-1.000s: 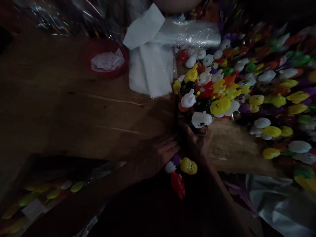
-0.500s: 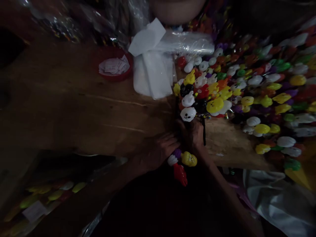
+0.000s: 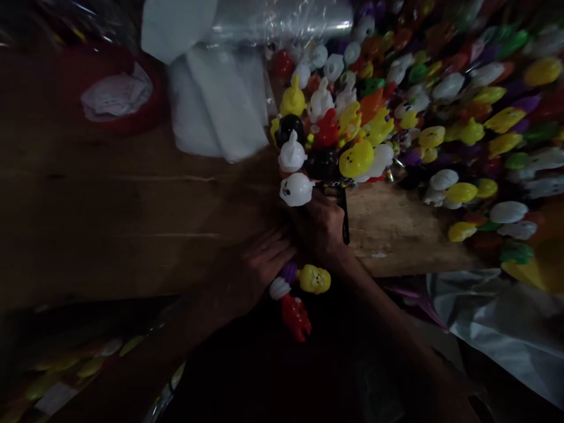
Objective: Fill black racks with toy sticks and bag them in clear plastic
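My left hand (image 3: 268, 255) rests at the table's front edge, its fingers drawn together and pointing right; shadow hides what is under them. Close by, my right hand (image 3: 324, 226) is closed in a fist, its contents out of sight. Just below the left fingers are a purple plastic piece (image 3: 288, 272), a white ridged piece (image 3: 279, 288), a red plastic figure (image 3: 296, 317) and a yellow figure with a face (image 3: 314, 279). A white figure head (image 3: 296, 189) stands right above the right hand, at the front of a cluster of toys. Beside this hand lies a black strip (image 3: 345, 217).
Many colourful plastic toys (image 3: 462, 192) cover the table's right side. Clear plastic bags (image 3: 220, 106) and a clear roll (image 3: 282, 20) lie at the back. A red bowl (image 3: 161, 100) holds paper slips. More toys (image 3: 90, 367) sit low left; pale sheeting (image 3: 480, 317) lies low right.
The view has shifted, so the bags, bowl and near toys appear farther left. Both hands stay close together by the same toys; their grip looks much the same.
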`<act>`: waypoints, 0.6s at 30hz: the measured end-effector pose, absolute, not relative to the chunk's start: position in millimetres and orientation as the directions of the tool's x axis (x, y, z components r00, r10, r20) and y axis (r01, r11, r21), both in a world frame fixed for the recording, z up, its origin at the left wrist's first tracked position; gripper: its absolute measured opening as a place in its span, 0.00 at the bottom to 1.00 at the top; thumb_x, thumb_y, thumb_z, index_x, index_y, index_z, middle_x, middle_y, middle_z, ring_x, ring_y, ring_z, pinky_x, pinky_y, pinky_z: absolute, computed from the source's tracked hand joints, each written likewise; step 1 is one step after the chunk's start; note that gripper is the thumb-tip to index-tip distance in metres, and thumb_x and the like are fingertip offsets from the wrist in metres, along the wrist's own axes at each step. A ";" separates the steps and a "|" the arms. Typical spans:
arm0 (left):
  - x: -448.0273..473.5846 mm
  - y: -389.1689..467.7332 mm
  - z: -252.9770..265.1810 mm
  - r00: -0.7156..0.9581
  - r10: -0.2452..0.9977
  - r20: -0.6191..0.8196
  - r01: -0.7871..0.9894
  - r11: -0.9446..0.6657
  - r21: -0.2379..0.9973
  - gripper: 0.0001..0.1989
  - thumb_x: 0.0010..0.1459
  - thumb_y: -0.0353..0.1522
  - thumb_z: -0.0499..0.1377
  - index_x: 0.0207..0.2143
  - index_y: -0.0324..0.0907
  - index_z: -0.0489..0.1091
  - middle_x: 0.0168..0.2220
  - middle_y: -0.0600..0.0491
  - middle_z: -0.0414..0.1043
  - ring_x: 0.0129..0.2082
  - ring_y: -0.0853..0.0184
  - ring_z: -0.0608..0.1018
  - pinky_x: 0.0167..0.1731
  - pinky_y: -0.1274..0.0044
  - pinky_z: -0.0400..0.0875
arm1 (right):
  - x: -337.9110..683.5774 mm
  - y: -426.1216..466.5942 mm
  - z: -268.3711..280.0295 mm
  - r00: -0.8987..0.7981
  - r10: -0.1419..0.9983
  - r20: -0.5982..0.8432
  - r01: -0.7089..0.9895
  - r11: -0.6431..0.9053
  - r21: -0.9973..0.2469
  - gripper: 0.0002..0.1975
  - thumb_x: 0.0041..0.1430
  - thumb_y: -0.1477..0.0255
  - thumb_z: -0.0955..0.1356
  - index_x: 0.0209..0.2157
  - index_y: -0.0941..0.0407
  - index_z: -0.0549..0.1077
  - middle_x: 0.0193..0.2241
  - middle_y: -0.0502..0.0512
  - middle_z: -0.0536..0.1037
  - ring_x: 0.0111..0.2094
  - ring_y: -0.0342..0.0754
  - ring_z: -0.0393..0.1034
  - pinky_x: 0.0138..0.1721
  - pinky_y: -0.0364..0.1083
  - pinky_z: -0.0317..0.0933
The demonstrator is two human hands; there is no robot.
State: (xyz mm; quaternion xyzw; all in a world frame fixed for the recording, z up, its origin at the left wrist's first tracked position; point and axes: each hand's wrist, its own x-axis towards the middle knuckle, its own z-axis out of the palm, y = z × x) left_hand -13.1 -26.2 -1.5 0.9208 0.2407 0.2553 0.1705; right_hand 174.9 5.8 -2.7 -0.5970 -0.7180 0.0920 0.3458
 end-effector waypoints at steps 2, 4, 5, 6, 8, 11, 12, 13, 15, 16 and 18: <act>-11.5 -27.1 -1.4 0.747 0.532 0.400 0.365 -0.830 0.422 0.18 0.69 0.23 0.47 0.56 0.32 0.70 0.56 0.43 0.75 0.64 0.59 0.70 0.66 0.64 0.68 | 174.7 5.5 -4.8 -0.047 0.913 0.406 0.801 0.277 -0.531 0.10 0.66 0.67 0.68 0.32 0.56 0.78 0.33 0.55 0.80 0.33 0.48 0.74 0.33 0.44 0.64; -12.9 -28.8 -7.6 0.743 0.522 0.419 0.367 -0.841 0.398 0.18 0.69 0.23 0.47 0.56 0.34 0.70 0.55 0.44 0.76 0.64 0.60 0.71 0.66 0.66 0.68 | 174.6 4.5 -5.3 -0.059 0.913 0.404 0.807 0.281 -0.519 0.10 0.67 0.67 0.67 0.33 0.56 0.77 0.32 0.56 0.79 0.33 0.48 0.73 0.33 0.44 0.64; -15.5 -29.7 -14.4 0.742 0.515 0.428 0.366 -0.847 0.386 0.19 0.69 0.23 0.46 0.58 0.35 0.69 0.56 0.45 0.75 0.64 0.61 0.70 0.66 0.66 0.67 | 174.3 3.5 -5.0 -0.070 0.918 0.390 0.814 0.279 -0.510 0.10 0.67 0.67 0.66 0.33 0.56 0.76 0.32 0.56 0.79 0.33 0.48 0.73 0.34 0.44 0.64; -19.3 -30.1 -24.1 0.745 0.499 0.443 0.353 -0.858 0.373 0.21 0.69 0.23 0.46 0.61 0.37 0.67 0.57 0.46 0.75 0.65 0.61 0.69 0.67 0.66 0.66 | 173.7 2.3 -4.5 -0.092 0.925 0.368 0.821 0.279 -0.497 0.10 0.67 0.67 0.66 0.32 0.56 0.75 0.31 0.56 0.78 0.33 0.48 0.72 0.33 0.45 0.63; -28.2 -27.7 -51.3 0.742 0.462 0.486 0.325 -0.881 0.342 0.26 0.68 0.21 0.46 0.67 0.40 0.60 0.59 0.48 0.73 0.67 0.63 0.67 0.68 0.68 0.63 | 172.0 0.5 -4.2 -0.134 0.939 0.317 0.840 0.277 -0.467 0.10 0.66 0.68 0.67 0.31 0.56 0.73 0.30 0.56 0.76 0.32 0.48 0.70 0.33 0.45 0.62; -34.3 -17.4 -94.2 0.731 0.380 0.567 0.243 -0.921 0.304 0.32 0.68 0.21 0.45 0.72 0.48 0.50 0.60 0.54 0.72 0.61 0.70 0.73 0.65 0.79 0.65 | 171.0 1.4 -5.6 -0.159 0.958 0.238 0.870 0.250 -0.426 0.07 0.64 0.69 0.68 0.32 0.57 0.73 0.30 0.55 0.75 0.31 0.47 0.68 0.31 0.45 0.59; -33.7 -14.9 -102.8 0.739 0.366 0.565 0.237 -0.927 0.290 0.32 0.68 0.22 0.46 0.72 0.48 0.49 0.60 0.54 0.72 0.59 0.70 0.75 0.64 0.79 0.67 | 171.3 2.0 -5.8 -0.156 0.964 0.217 0.876 0.236 -0.420 0.06 0.63 0.70 0.69 0.32 0.57 0.73 0.31 0.54 0.75 0.32 0.47 0.68 0.31 0.45 0.59; -32.1 -14.0 -106.9 0.740 0.356 0.570 0.239 -0.932 0.272 0.32 0.69 0.22 0.47 0.72 0.49 0.49 0.60 0.53 0.72 0.59 0.69 0.76 0.63 0.79 0.68 | 171.6 2.6 -5.6 -0.142 0.969 0.201 0.882 0.216 -0.418 0.05 0.63 0.70 0.69 0.33 0.57 0.73 0.31 0.54 0.75 0.32 0.47 0.68 0.31 0.45 0.58; -26.9 -17.2 -102.1 0.716 0.385 0.582 0.284 -0.922 0.262 0.32 0.68 0.23 0.49 0.72 0.48 0.49 0.60 0.51 0.72 0.61 0.65 0.74 0.64 0.74 0.69 | 171.9 3.7 -4.3 -0.114 0.977 0.182 0.885 0.183 -0.429 0.05 0.63 0.70 0.69 0.33 0.56 0.72 0.33 0.55 0.76 0.34 0.47 0.69 0.32 0.44 0.59; -23.5 -20.7 -94.9 0.686 0.418 0.595 0.315 -0.908 0.275 0.33 0.68 0.22 0.49 0.72 0.48 0.50 0.60 0.50 0.72 0.63 0.63 0.72 0.65 0.72 0.68 | 171.7 4.7 -3.4 -0.099 0.980 0.174 0.883 0.168 -0.439 0.05 0.63 0.70 0.69 0.34 0.56 0.72 0.35 0.55 0.76 0.35 0.47 0.69 0.33 0.44 0.59; -16.1 -28.1 -76.3 0.626 0.489 0.608 0.356 -0.872 0.334 0.33 0.68 0.22 0.49 0.72 0.48 0.49 0.60 0.48 0.71 0.63 0.61 0.71 0.66 0.68 0.67 | 171.0 8.2 -1.3 -0.091 0.984 0.155 0.868 0.154 -0.472 0.04 0.65 0.70 0.69 0.36 0.56 0.72 0.37 0.55 0.77 0.37 0.47 0.70 0.35 0.43 0.60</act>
